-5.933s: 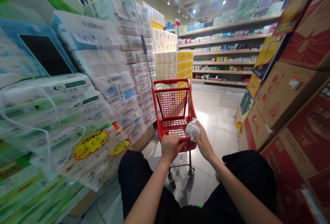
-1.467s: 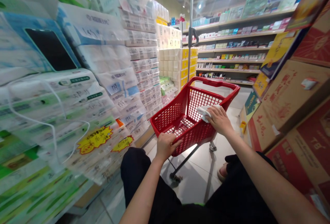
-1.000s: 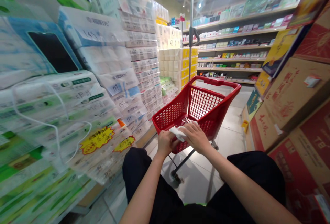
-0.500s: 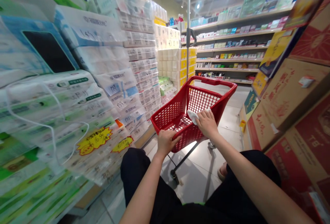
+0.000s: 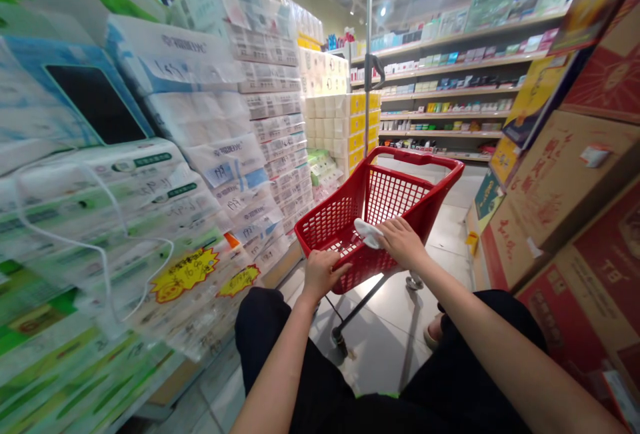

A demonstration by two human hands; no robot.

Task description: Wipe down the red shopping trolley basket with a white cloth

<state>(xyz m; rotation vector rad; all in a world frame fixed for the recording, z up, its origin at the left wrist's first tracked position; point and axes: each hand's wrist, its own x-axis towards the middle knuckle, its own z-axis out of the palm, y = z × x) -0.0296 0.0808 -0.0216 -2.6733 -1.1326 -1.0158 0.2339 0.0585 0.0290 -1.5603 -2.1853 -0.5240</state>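
A red plastic shopping cart point(image 5: 365, 274) with a lattice basket stands on its wheels in front of my knees. My left hand point(image 5: 320, 275) grips the near left end of the basket's rim, fingers curled over the edge. Farther right along the same rim is my right hand point(image 5: 401, 241), closed on a white cloth point(image 5: 369, 233). Part of the cloth sticks out to the left of the fingers, over the rim. My palm hides the rest of it. A few dark bits show on the basket floor; I cannot make out what they are.
Wrapped tissue packs point(image 5: 225, 154) rise in tall stacks on the left, with a dark-screened device point(image 5: 97, 104) and a white cable point(image 5: 103, 267) on them. Cardboard boxes point(image 5: 565, 187) line the right side. Shelves of small goods point(image 5: 450, 87) and a metal pole point(image 5: 369, 34) stand beyond the cart.
My right hand and the white cloth have slid slightly left along the rim, and more cloth shows. The cart has shifted a little to the right. My left hand keeps its grip.
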